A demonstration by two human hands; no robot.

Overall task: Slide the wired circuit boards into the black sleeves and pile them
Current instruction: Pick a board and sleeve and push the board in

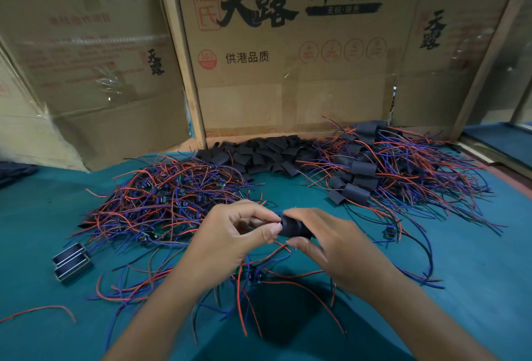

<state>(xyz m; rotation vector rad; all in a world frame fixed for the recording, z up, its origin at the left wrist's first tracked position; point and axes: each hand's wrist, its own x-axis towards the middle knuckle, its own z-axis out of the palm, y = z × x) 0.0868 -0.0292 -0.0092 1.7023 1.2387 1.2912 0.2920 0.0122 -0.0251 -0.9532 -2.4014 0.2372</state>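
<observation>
both hands meet just above the teal table point(475, 260), near its front. the right hand point(334, 242) grasps a black sleeve point(292, 226) between thumb and fingers, its open end turned toward the left hand point(230, 237). the left hand's thumb and forefinger are pinched together right at that open end, touching the sleeve; what they pinch is hidden, so whether a board is in there cannot be told. red, blue and black wires point(253, 297) hang and trail below the hands onto the table, and a small board point(254, 274) lies among them under the wrists. to the left, behind the left hand, sits a tangled heap of boards point(167, 202) with their red and blue leads, not yet sleeved. at the back, against the cardboard point(288, 72) wall, lies a pile of empty sleeves point(259, 153). to the right of it is a pile of sleeved boards point(374, 167), wires splaying outward in all directions. a lone board point(389, 231) with a blue lead rests on the table just right of the right hand, apart from the piles. at the left edge two small metal-framed blocks point(72, 262) lie side by side, touching. a loose red wire point(40, 313) curves near the front left corner.
</observation>
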